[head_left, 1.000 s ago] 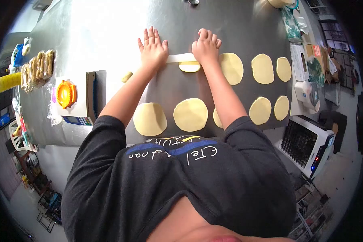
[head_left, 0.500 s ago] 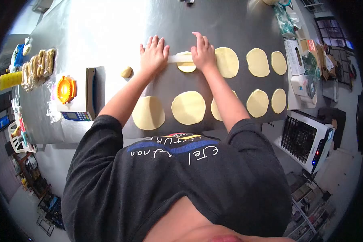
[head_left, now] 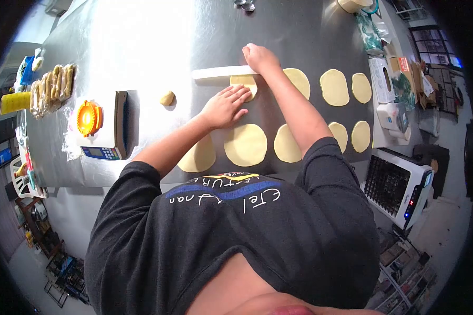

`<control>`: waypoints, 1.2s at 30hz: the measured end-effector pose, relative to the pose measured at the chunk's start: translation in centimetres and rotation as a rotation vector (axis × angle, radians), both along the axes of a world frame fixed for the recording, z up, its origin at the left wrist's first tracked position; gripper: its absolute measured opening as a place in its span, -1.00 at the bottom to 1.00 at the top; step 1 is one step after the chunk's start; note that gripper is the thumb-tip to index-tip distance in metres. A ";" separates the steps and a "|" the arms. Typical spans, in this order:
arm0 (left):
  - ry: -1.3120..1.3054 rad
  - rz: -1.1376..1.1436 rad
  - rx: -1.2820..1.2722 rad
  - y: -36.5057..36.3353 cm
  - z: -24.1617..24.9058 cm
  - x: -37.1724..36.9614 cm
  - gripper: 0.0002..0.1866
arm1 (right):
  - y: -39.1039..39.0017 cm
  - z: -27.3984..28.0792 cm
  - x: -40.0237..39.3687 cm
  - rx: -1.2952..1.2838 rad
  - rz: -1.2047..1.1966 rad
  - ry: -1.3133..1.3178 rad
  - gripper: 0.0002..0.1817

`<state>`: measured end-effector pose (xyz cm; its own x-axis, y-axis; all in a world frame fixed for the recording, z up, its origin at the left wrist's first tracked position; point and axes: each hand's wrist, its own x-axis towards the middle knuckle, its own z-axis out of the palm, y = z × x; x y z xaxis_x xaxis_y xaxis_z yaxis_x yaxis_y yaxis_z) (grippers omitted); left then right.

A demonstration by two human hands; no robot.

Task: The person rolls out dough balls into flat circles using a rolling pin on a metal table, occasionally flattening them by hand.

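Note:
My right hand is closed around the right end of a white rolling pin, which lies level across the far edge of a small dough round. My left hand is off the pin, its fingers stretched out and flat, with the fingertips on the near part of that round. Nearer to me lie a larger flat dough round and another one, partly under my left forearm. A small dough ball sits to the left.
More dough rounds lie in two rows at the right, some partly behind my right arm. At the left are a scale, an orange dough press and bagged rolls. Measuring spoons lie at the far edge of the metal table.
My left hand has let go of the rolling pin and come nearer to me, onto the small round. My right hand has closed on the pin's end, and the pin has shifted left and away slightly.

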<state>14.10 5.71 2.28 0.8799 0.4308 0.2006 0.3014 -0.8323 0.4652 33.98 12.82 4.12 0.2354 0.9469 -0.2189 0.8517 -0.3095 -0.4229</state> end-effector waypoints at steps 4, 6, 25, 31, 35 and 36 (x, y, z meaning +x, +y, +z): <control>-0.165 0.117 0.108 1.8 2.4 -1.3 -0.51 | -0.2 2.5 -0.1 0.045 0.033 0.035 -0.60; -0.309 0.479 0.137 3.7 3.0 -1.7 -0.54 | -2.0 2.9 -0.6 0.067 0.036 0.050 -0.62; 0.212 0.383 0.189 -1.6 -0.8 -5.0 -0.53 | -16.0 -3.3 -3.1 0.432 0.111 -0.270 -0.39; 0.147 0.352 0.151 -1.6 -0.3 -5.5 -0.54 | -17.7 -1.5 -3.7 0.339 -0.028 0.003 -0.52; -0.018 0.404 0.153 -0.4 1.7 -4.3 -0.50 | -16.7 1.8 -3.2 0.486 -0.017 -0.071 -0.55; -0.013 0.410 0.155 0.0 2.3 -3.1 -0.50 | -15.6 2.0 -2.0 0.494 -0.004 -0.058 -0.59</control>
